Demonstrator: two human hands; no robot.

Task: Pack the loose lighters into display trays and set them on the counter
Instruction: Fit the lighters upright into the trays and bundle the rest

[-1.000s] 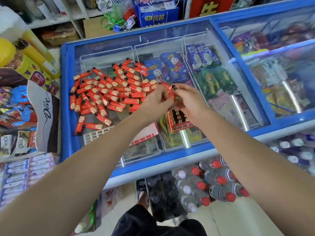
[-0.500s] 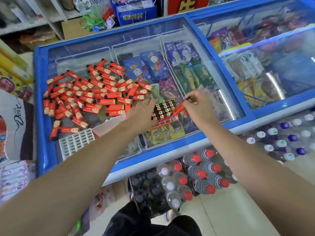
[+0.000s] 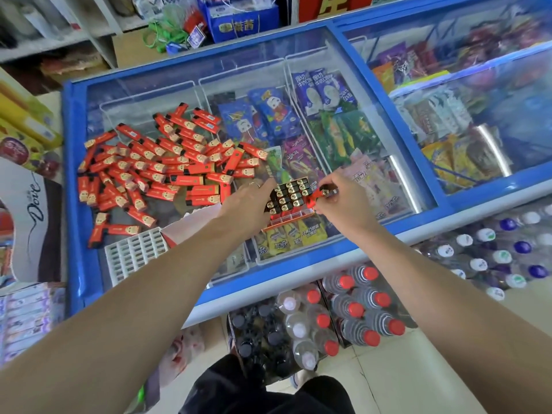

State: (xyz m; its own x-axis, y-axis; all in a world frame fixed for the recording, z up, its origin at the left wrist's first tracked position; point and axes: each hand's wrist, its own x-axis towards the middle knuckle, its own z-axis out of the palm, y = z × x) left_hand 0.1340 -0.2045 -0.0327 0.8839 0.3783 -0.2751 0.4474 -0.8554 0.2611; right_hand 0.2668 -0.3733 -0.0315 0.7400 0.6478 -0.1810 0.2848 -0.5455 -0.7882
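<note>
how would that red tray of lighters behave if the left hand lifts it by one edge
The tray looks like thin plastic, so it may flex. It is only partly filled, with its near rows empty, so it would probably tip toward the loaded side. The upright lighters could slide out.

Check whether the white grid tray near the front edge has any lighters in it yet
No, the white grid tray shows only bare slots; the loose lighters lie beside it.

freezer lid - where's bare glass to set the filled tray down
Free: the far-left strip of the freezer lid behind the loose lighters, and the pane right of the right hand. Crowded: the lighter pile covers the left-middle; the white empty tray fills the near-left; the left hand and red tray take the centre.
</note>
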